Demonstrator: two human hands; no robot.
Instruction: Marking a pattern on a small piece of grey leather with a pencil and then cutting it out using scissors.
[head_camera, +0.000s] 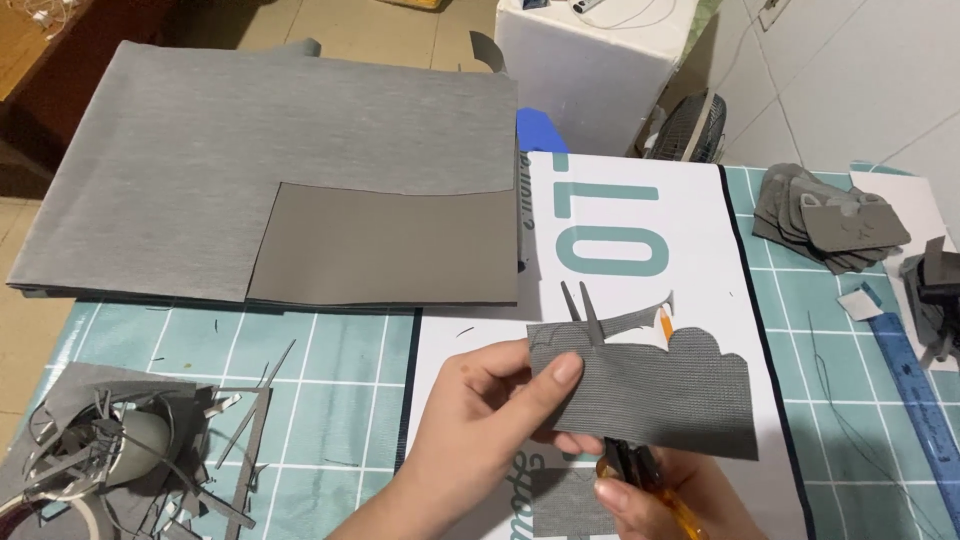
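My left hand (480, 420) pinched the grey fabric piece (650, 390) near me over the white sheet (690, 250); my right hand (650, 500) gripped orange-handled scissors (635, 470). Light, floppy; best held near its left edge.

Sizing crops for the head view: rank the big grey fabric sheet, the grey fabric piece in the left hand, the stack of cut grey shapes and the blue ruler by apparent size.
1. Big grey fabric sheet.
2. Grey fabric piece held in the left hand.
3. Stack of cut grey shapes and blue ruler: similar; the ruler is cut off, so unranked.
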